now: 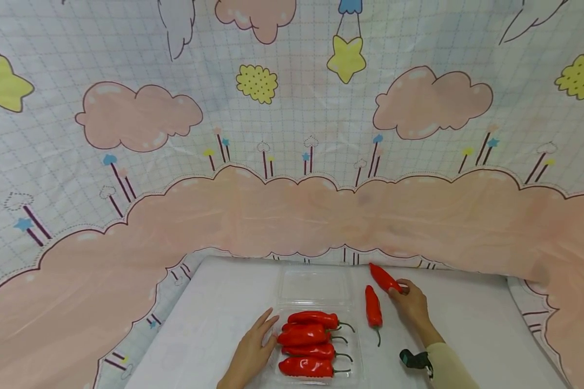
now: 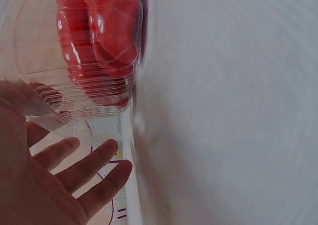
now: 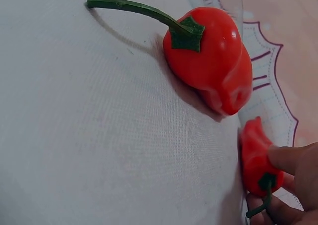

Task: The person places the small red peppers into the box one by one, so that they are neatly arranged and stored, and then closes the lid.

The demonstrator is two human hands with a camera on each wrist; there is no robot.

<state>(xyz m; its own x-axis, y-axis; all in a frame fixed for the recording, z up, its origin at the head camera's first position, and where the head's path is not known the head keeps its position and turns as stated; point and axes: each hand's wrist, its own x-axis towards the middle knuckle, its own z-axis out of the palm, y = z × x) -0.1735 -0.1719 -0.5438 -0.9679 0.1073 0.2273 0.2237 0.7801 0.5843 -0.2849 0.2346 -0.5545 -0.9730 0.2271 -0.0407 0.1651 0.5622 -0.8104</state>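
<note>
My right hand [image 1: 413, 307] pinches a red pepper [image 1: 382, 277] near its stem end, at the back of the table. In the right wrist view, the thumb [image 3: 287, 158] lies on one side of the pepper, with fingers on the other and the green stem poking out. A second red pepper [image 1: 373, 308] lies loose just left of that hand, stem toward me. On the left, my left hand [image 1: 250, 351] has its fingers spread beside a clear plastic box [image 1: 354, 348], fingertips right at its side wall. Several red peppers [image 1: 304, 335] lie side by side in the box, stems pointing right.
The box's clear lid [image 1: 314, 286] is folded back behind it on the white table [image 1: 477, 324]. A curtain [image 1: 292, 216] printed with clouds and stars hangs along the table's back edge. A dark wrist camera [image 1: 413, 359] sits at the right sleeve.
</note>
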